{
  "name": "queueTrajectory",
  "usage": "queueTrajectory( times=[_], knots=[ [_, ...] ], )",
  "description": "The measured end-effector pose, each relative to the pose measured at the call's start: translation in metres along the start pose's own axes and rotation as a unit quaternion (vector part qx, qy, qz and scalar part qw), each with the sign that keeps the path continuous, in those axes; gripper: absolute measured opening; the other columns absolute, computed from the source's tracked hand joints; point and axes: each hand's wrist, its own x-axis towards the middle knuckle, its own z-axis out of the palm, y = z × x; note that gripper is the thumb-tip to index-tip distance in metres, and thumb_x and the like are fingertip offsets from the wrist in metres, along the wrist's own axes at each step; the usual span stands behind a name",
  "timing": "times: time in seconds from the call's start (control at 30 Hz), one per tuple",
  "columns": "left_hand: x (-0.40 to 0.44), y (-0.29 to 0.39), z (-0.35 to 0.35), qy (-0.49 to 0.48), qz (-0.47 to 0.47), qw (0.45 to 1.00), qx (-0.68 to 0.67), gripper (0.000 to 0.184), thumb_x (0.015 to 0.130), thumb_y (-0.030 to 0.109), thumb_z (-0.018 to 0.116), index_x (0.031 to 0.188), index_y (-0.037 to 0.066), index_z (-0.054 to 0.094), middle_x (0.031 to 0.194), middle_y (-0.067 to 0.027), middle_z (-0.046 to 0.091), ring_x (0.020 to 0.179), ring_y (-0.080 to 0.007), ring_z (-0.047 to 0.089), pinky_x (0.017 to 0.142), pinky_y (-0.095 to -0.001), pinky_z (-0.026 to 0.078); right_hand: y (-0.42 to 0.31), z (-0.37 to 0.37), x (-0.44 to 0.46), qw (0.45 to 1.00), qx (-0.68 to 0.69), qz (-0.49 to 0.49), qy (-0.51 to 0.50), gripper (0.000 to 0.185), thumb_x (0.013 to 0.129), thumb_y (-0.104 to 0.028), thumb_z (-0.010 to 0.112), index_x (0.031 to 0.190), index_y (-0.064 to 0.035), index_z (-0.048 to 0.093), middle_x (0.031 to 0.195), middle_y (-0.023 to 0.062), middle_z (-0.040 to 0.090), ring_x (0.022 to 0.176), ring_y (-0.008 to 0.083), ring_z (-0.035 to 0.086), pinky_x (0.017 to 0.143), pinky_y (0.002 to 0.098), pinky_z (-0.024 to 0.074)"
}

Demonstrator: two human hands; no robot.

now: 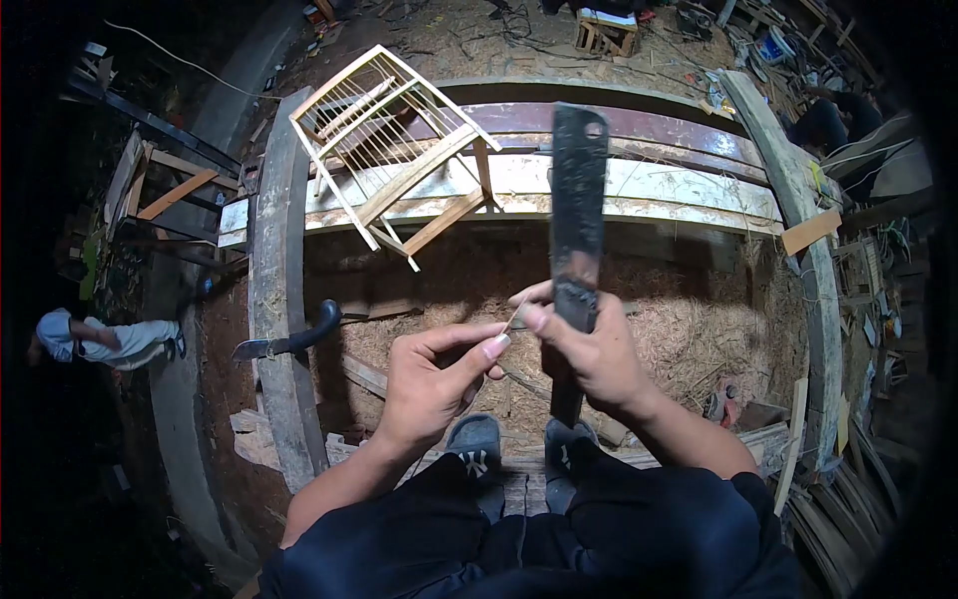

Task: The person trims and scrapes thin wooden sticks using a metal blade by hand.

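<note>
Upright in my right hand (604, 359) is a large knife (577, 190) with a dark, broad blade and a hole near its top corner. The fingers wrap round its handle, while the thumb and forefinger meet at a thin strip (514, 317). My left hand (424, 384) pinches the same strip between thumb and forefinger, just left of the knife. What the strip is made of cannot be made out. A second knife (289, 342), with a curved black handle, lies across the left beam. Beyond my hands, a wooden frame with thin bars (399, 150), like part of a birdcage, rests tilted on the planks.
Long planks (679, 180) run across between a left beam (274, 260) and a right beam (788, 180). A small wood block (810, 232) sits on the right beam. Shavings (689, 344) cover the ground. A person (110, 337) is at far left; another (838, 120) is at upper right.
</note>
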Motion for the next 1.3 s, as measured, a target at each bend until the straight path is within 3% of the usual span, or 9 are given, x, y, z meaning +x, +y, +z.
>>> queueTrajectory(
  times=[0.13,0.2,0.4,0.77,0.87,1.03,1.13,1.2,1.3],
  knots=[
    [-0.001,0.000,0.003,0.005,-0.001,0.998,0.064,0.021,0.091,0.012,0.071,0.107,-0.001,0.072,0.072,-0.0016,0.067,0.053,0.0007,0.046,0.046,-0.0175,0.031,0.010,0.003,0.001,0.999,-0.022,0.027,-0.023,0.017,0.093,-0.018,0.068,0.093,-0.0013,0.066,0.062,-0.0059,0.053,0.053,-0.0001,0.044,0.046,0.0197,0.0292],
    [0.000,-0.002,0.001,-0.001,0.001,0.998,0.066,0.022,0.090,0.012,0.072,0.107,0.000,0.072,0.072,-0.0041,0.067,0.051,-0.0004,0.047,0.043,-0.0172,0.031,0.008,0.003,0.001,0.997,-0.049,-0.053,0.022,0.016,0.093,-0.017,0.069,0.091,-0.0019,0.065,0.064,-0.0050,0.055,0.054,0.0010,0.046,0.047,0.0209,0.0323],
    [0.000,-0.003,0.000,-0.013,0.008,0.998,0.067,0.022,0.089,0.013,0.072,0.108,0.000,0.071,0.073,-0.0056,0.068,0.049,-0.0012,0.048,0.041,-0.0164,0.031,-0.002,-0.011,0.006,0.988,0.050,-0.054,0.136,0.018,0.096,-0.020,0.065,0.090,-0.0035,0.064,0.061,-0.0029,0.053,0.050,0.0047,0.047,0.046,0.0225,0.0372],
    [0.001,-0.005,0.002,-0.022,0.010,0.995,0.096,0.023,0.091,0.013,0.070,0.111,0.001,0.070,0.076,-0.0051,0.069,0.051,-0.0011,0.048,0.043,-0.0164,0.032,0.000,-0.006,-0.004,0.998,0.007,0.020,0.066,0.018,0.094,-0.019,0.068,0.092,-0.0022,0.064,0.065,-0.0019,0.057,0.054,0.0046,0.052,0.049,0.0220,0.0405],
    [0.001,-0.006,0.001,-0.045,-0.015,0.995,0.088,0.026,0.094,0.015,0.067,0.117,0.002,0.069,0.073,0.0007,0.065,0.052,0.0007,0.042,0.046,-0.0175,0.031,0.004,-0.014,0.000,0.992,0.008,-0.042,0.117,0.017,0.094,-0.018,0.068,0.092,-0.0020,0.063,0.065,-0.0019,0.057,0.054,0.0046,0.052,0.049,0.0216,0.0403],
    [0.003,-0.006,0.000,-0.053,-0.024,0.998,0.017,0.026,0.097,0.014,0.062,0.119,0.001,0.067,0.071,-0.0001,0.063,0.051,0.0006,0.040,0.045,-0.0182,0.029,0.013,-0.015,-0.001,0.994,0.052,-0.070,0.067,0.031,0.101,-0.032,0.054,0.095,-0.0026,0.060,0.061,-0.0068,0.043,0.051,0.0021,0.037,0.047,0.0221,0.0305],
    [0.004,-0.006,0.002,-0.044,-0.009,0.999,0.012,0.021,0.097,0.014,0.062,0.111,-0.001,0.069,0.070,-0.0007,0.063,0.051,0.0001,0.040,0.045,-0.0191,0.029,0.025,-0.017,-0.005,0.977,-0.156,-0.141,-0.028,0.048,0.101,-0.048,0.047,0.096,-0.0011,0.057,0.061,0.0050,0.050,0.054,0.0127,0.051,0.050,0.0316,0.0384],
    [0.005,-0.008,-0.003,-0.049,-0.019,0.998,0.021,0.018,0.096,0.012,0.062,0.106,-0.002,0.068,0.071,-0.0011,0.064,0.052,-0.0009,0.043,0.046,-0.0198,0.031,0.030,-0.011,-0.008,0.953,-0.268,-0.138,-0.026,0.053,0.094,-0.052,0.057,0.093,0.0013,0.056,0.067,0.0206,0.060,0.063,0.0331,0.065,0.058,0.0427,0.0467],
    [0.005,-0.017,-0.011,-0.052,0.016,0.997,0.053,0.011,0.093,0.008,0.064,0.095,-0.003,0.066,0.072,-0.0019,0.064,0.054,-0.0032,0.048,0.047,-0.0214,0.035,0.029,-0.010,-0.007,0.919,-0.338,-0.200,-0.023,0.052,0.089,-0.050,0.066,0.089,0.0016,0.058,0.067,0.0197,0.061,0.062,0.0325,0.066,0.056,0.0423,0.0481]
  ],
)
